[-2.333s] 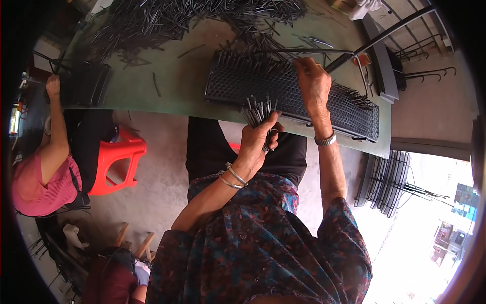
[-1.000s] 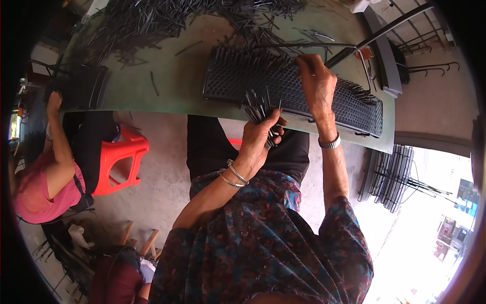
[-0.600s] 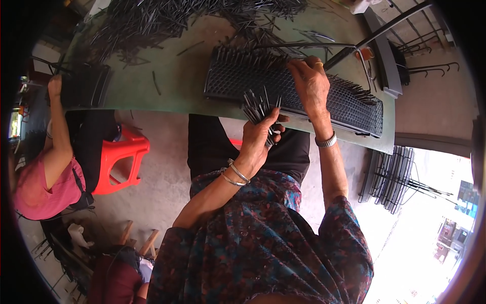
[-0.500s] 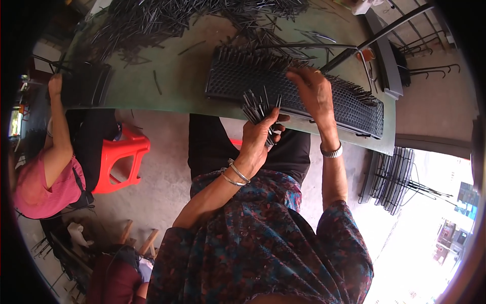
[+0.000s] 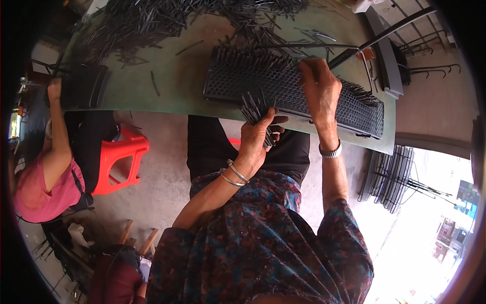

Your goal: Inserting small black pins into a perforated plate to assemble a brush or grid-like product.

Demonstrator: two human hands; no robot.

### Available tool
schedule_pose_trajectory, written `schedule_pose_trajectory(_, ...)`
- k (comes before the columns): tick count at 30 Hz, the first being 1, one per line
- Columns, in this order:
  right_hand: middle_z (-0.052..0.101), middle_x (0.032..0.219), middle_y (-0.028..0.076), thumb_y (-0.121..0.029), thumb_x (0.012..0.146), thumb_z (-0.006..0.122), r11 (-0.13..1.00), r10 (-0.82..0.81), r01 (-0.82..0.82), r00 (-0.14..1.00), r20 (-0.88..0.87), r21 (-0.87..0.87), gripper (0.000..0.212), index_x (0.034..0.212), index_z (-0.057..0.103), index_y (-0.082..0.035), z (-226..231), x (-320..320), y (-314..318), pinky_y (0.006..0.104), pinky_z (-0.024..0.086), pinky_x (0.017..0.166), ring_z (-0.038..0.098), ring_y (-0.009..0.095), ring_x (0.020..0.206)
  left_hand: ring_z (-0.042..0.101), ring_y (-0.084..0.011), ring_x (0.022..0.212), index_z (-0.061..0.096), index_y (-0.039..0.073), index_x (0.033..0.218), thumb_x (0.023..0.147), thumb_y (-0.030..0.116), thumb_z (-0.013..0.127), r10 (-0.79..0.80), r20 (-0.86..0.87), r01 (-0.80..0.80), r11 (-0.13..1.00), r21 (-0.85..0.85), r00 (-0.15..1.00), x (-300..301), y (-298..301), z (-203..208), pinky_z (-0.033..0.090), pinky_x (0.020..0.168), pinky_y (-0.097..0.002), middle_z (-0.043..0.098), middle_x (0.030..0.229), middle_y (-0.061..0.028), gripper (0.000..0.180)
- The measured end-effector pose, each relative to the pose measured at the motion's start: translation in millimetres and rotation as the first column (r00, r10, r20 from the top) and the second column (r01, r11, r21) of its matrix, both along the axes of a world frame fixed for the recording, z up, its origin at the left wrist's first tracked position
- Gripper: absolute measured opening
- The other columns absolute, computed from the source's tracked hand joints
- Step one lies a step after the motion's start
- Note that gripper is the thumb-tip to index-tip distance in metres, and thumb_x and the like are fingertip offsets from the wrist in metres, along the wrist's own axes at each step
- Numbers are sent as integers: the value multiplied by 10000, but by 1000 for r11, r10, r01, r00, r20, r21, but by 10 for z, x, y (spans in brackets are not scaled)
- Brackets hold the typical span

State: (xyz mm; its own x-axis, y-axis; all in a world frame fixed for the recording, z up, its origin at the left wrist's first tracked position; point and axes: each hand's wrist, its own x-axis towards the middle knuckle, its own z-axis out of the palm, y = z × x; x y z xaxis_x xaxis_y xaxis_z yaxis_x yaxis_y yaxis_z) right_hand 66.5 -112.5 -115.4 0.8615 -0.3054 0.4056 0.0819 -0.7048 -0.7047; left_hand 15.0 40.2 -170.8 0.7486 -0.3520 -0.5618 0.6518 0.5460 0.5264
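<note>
My left hand [image 5: 256, 137] is closed around a bundle of thin dark sticks [image 5: 253, 109], whose ends fan out above the thumb. In front of me on the green table [image 5: 177, 81] lies a long dark tray full of round holes [image 5: 273, 86]. Along its far side, rows of dark sticks [image 5: 243, 59] stand upright in the holes. Over the tray's middle, my right hand [image 5: 323, 93] has its fingers pinched together, pointing down at the far rows. What the fingertips hold, if anything, is hidden.
A big loose heap of dark sticks [image 5: 172, 17] covers the table's far side. A dark metal bar [image 5: 382, 36] slants over the tray's right part. At left, a person in pink [image 5: 48, 190] works beside a red stool [image 5: 121, 157]. Wire racks [image 5: 392, 180] stand at right.
My right hand has shifted slightly right along the tray and turned, its fingers now more closed and pointing down. My left hand with the sticks has hardly moved.
</note>
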Motion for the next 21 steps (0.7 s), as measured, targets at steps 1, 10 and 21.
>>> schedule_pose_trajectory(1,670,756,72,-81,883,603,1000,-3,3,1000,-1,0,84,932,628,-18,-56,56,-13,274,479,540,617,122,554,632,-145,646,632,38,965,891,265,676,0,-14,-1,1000,-24,1000,-13,-11,-19,457,489,-245,702,880,-116,242)
schedule_pose_trajectory(10,617,826,90,-143,838,684,939,3,24,997,77,-342,103,932,681,-102,-263,242,51,351,488,613,627,263,695,538,-112,547,614,38,868,891,266,679,16,-52,-19,998,-56,999,-15,-23,-27,423,458,-254,629,714,-65,239)
schedule_pose_trajectory(21,596,935,97,-245,831,689,874,88,-67,996,21,-481,135,922,724,-151,-154,287,-60,378,497,677,608,283,813,515,-108,534,602,33,870,892,270,678,-37,-55,32,996,-89,998,-36,-41,-18,410,452,-252,592,678,-46,249)
